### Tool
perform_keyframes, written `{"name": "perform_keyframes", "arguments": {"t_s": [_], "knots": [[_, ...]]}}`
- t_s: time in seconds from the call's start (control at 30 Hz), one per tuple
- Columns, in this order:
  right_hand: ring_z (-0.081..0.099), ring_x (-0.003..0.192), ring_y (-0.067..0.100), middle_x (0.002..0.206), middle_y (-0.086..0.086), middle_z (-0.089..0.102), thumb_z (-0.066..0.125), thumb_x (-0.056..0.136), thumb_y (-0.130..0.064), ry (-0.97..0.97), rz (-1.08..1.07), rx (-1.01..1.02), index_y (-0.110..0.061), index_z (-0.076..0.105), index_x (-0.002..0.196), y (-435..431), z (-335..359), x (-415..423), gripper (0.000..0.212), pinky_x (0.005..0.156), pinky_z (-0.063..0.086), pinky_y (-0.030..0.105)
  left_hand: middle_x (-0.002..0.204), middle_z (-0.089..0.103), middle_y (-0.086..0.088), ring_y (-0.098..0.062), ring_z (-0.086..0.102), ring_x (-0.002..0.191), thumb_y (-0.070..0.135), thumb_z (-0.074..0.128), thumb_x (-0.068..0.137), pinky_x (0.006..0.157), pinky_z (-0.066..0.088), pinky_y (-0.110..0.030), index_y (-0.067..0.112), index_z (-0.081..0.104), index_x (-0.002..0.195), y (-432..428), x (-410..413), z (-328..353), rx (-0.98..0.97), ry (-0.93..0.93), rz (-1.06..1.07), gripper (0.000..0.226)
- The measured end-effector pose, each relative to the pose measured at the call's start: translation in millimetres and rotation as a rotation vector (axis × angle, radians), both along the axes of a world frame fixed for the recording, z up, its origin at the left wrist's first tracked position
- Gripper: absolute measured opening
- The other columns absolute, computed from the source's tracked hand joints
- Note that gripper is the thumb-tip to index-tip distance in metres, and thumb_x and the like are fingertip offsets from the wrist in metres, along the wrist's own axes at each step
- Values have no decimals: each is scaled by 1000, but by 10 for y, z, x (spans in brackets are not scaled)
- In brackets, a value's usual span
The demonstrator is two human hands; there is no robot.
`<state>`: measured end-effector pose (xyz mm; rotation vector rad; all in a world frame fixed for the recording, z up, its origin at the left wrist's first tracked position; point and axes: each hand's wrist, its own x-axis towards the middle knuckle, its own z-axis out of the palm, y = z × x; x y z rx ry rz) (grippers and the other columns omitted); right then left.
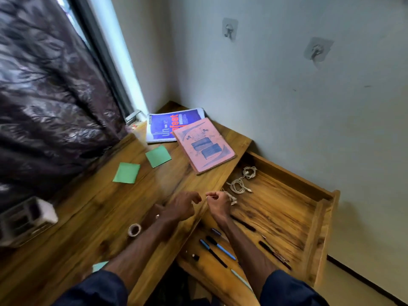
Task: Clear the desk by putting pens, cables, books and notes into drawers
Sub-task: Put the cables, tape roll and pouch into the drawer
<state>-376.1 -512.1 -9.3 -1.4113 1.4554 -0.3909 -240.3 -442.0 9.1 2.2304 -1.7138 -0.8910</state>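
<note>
The wooden drawer (318, 219) stands pulled out to the right of the desk (72, 219). Inside it lie several pens (217, 250) near the front and a coiled white cable (239, 183) at the back. My right hand (217, 204) is over the drawer's left edge, fist shut on a bundle of white cable (231, 198). My left hand (183, 205) is close beside it over the desk edge, fingers curled; whether it pinches the cable I cannot tell. On the desk rest a pink book (204, 145), a blue book (172, 127) and two green notes (127, 173) (157, 156).
A roll of tape (134, 230) sits on the desk near my left forearm. A grey and white box (26, 219) is at the desk's left edge. A dark curtain (50, 89) hangs at the left. Another green note (99, 266) peeks out by my left sleeve.
</note>
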Motion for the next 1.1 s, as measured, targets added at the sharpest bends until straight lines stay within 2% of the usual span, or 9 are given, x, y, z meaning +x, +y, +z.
{"name": "perform_keyframes", "arguments": {"t_s": [0.07,0.1,0.2,0.3,0.5,0.73,0.9,1.0,1.1], "knots": [[72,96,22,102,8,76,61,88,-9,3,66,-26,-11,76,104,218,-14,138,22,88,58,38,127,66,7,-6,60,112,-2,54,88,84,48,-6,26,68,122,286,95,18,-45,27,121,47],[72,96,22,102,8,76,62,88,-9,8,102,-48,-12,76,103,325,-27,200,21,88,58,38,125,66,8,-6,62,105,4,55,89,79,48,-5,30,68,121,420,142,39,-72,22,180,44],[72,92,20,98,7,77,63,87,-8,7,204,-96,-12,77,101,613,-56,354,20,80,55,27,118,72,0,-18,68,102,18,57,82,89,57,-33,27,69,120,758,275,73,-115,52,310,41],[72,92,23,99,9,77,63,86,-7,27,305,-131,-8,77,102,854,-96,479,20,83,58,34,121,72,-3,-18,66,114,4,58,85,101,51,-28,14,72,119,1071,420,52,-189,84,431,38],[69,88,28,98,14,73,66,79,2,14,463,-325,-4,77,97,1298,-155,642,22,80,56,38,107,77,-3,-22,72,96,-1,59,84,87,49,-23,15,76,110,1637,658,-95,-236,85,626,35],[66,93,25,106,9,68,70,78,1,-41,562,-362,-6,73,95,1425,-141,857,19,82,57,45,114,75,3,-23,69,107,14,63,89,90,56,-38,23,71,113,1876,940,-227,-154,54,784,27],[53,113,28,123,12,55,81,78,-22,138,568,-332,-10,63,121,1333,-225,837,48,89,50,33,130,64,1,-24,57,122,36,76,84,97,52,-43,22,56,126,1916,1021,-348,-18,-28,690,49],[47,121,28,129,12,52,87,71,-32,250,551,-371,-11,56,129,1235,-242,898,69,99,47,39,136,56,-2,-24,52,127,44,79,81,100,49,-40,22,47,135,1845,992,-418,37,-77,594,66],[45,128,28,139,12,47,87,72,-39,334,693,-349,-9,43,140,1133,-237,993,86,107,43,43,136,51,-6,-24,52,125,36,77,85,99,47,-34,21,47,137,1751,968,-475,40,-73,569,63]]}}
